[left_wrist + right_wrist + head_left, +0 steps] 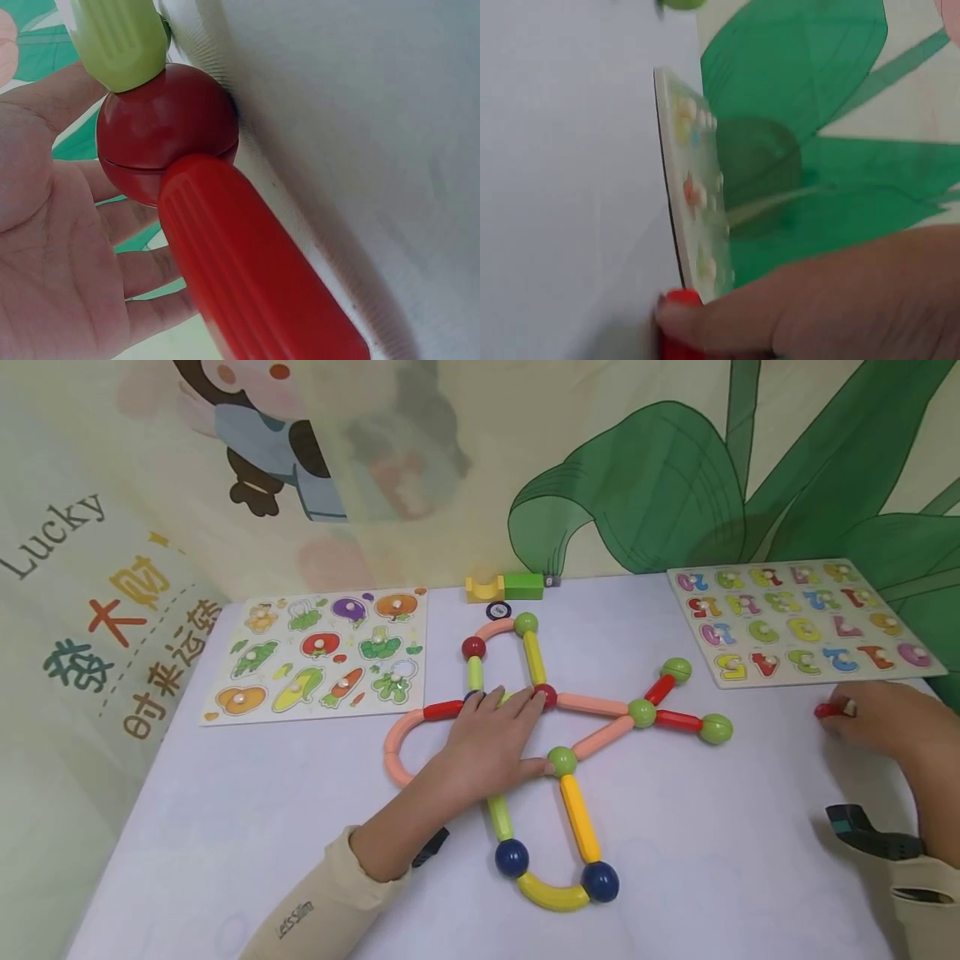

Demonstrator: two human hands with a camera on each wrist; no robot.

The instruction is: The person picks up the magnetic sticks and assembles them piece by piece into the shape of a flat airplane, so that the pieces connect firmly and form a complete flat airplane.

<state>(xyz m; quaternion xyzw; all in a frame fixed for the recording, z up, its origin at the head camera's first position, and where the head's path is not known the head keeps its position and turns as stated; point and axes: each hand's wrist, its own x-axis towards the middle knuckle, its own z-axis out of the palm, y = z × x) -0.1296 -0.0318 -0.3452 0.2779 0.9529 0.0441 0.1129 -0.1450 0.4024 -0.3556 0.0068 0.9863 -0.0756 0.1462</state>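
A flat figure of coloured rods and balls lies on the table, with a green ball (pixel 642 713) joining its branches at the right. Over its middle rests my left hand (pixel 487 747), fingers spread and fairly straight, the thumb at another green ball (pixel 562 762) and fingertips by a dark red ball (pixel 546 697). The left wrist view shows the palm beside a dark red ball (pixel 169 127) that joins a red rod (pixel 247 262) and a light green rod (pixel 124 41). At the far right, my right hand (pixel 888 718) pinches a small red piece (pixel 825 710), mostly hidden by its fingers.
A vegetable puzzle board (pixel 345 693) lies at the back left, a number puzzle board (pixel 810 672) at the back right. Yellow and green blocks (pixel 522 586) and a black round token (pixel 498 611) sit at the back middle, before a printed cloth (pixel 450 543).
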